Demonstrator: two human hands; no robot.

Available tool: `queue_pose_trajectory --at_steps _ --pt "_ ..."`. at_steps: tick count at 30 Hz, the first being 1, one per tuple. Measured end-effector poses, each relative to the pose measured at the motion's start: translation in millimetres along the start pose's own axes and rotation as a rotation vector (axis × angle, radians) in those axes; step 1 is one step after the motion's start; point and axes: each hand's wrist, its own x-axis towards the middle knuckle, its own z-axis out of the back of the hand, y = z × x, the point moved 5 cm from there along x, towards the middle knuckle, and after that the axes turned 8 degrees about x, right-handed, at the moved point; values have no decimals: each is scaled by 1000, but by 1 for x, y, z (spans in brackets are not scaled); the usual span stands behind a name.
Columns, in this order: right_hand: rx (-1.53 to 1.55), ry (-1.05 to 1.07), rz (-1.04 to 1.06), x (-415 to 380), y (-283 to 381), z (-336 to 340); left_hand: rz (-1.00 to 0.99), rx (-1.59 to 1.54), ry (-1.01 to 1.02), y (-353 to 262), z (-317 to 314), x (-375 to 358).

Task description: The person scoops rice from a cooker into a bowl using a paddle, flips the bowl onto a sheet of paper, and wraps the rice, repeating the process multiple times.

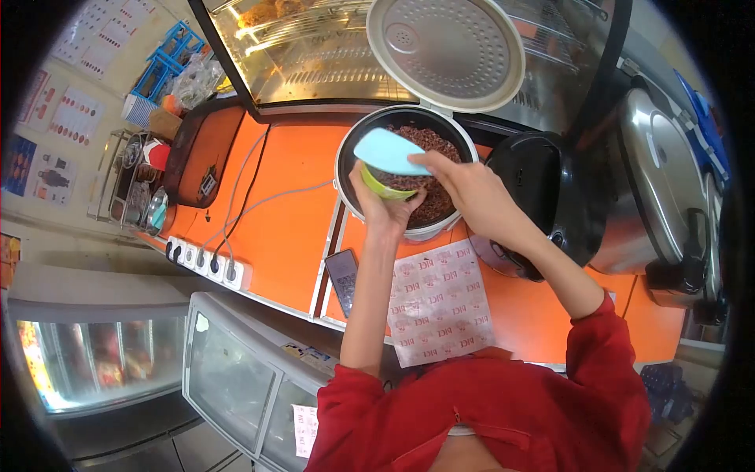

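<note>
Red sleeves (487, 409) nearest; left hand (383, 206) cups a light green bowl (385, 187), right hand (460, 182) grips a stiff blue rice paddle (389, 151) over the cooker (409, 169) of loose, sticky reddish rice (432, 200)

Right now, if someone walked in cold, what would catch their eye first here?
Most likely the open rice cooker at the top centre of the orange counter, full of dark reddish rice, its round lid tipped up behind it. Over the pot, the right hand holds a light blue paddle while the left hand holds a small green bowl. Nearer the person lies a printed paper sheet.
</note>
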Motion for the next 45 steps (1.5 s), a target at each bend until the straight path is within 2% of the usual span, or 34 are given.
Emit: queue_pose_trajectory --at_steps 4,6,7,11,14,16,18,20,21,22,24,26,28,30,31,32,34,35,36,37,38,40,42,43,44,45 --pt "111 -55 74 21 -22 -1 3 -74 21 7 2 8" --pt "293 60 -20 20 -38 -7 -16 -104 52 4 14 20" --pt "282 -18 8 11 -34 -7 -35 -139 3 1 23 25" --pt "-31 35 -225 -13 -8 -17 -60 -159 -102 1 17 24" --pt "-125 20 -197 -18 -16 -28 -67 -172 -93 0 17 26" --pt "-64 -11 -151 -14 -24 -19 -53 -177 -99 1 19 28" --pt "275 57 -222 -6 -26 -8 -65 -137 -124 2 20 33" --pt "219 20 -198 -16 -20 -13 -133 -202 -56 2 24 49" --pt "39 -40 -138 -26 -24 -23 -237 -161 73 0 26 61" --pt "-140 -102 -77 -32 -25 -25 -238 -162 72 -2 22 56" --pt "-183 -103 -117 -30 -29 -14 -70 -188 -126 -2 15 42" --pt "175 -90 -256 -18 -41 1 4 -281 -135 4 18 42" --pt "129 -93 -205 -2 -36 6 59 -154 -40 12 13 39" --pt "-50 -124 65 10 -19 3 60 -101 -8 17 7 41" --pt "-74 -42 -33 13 -18 -5 32 -93 -71 15 2 40" --pt "-72 -38 -38 15 -23 -6 8 -84 -137 15 1 39" --pt "55 -60 73 26 -36 -5 -11 6 19 10 15 51" --pt "42 -49 -11 29 -36 4 -6 -18 -34 3 13 46" --pt "-49 -223 84 35 -61 3 -17 -55 13 -4 14 44" --pt "-125 -237 -108 42 -69 9 -32 -124 102 -7 19 43" --pt "-203 -205 -143 47 -67 12 -41 -144 174 -12 21 39" --pt "-240 -121 -185 52 -82 -1 -42 -96 76 -18 20 23" --pt "-747 -265 41 47 -62 -11 -69 -16 32 -16 26 2" --pt "-600 -274 11 39 -43 -13 -96 68 2 -15 29 -9" --pt "-595 -264 24 26 -36 -21 -105 61 -10 -13 31 -26" --pt "-213 -209 2 9 -37 -35 -103 54 18 -6 32 -48"
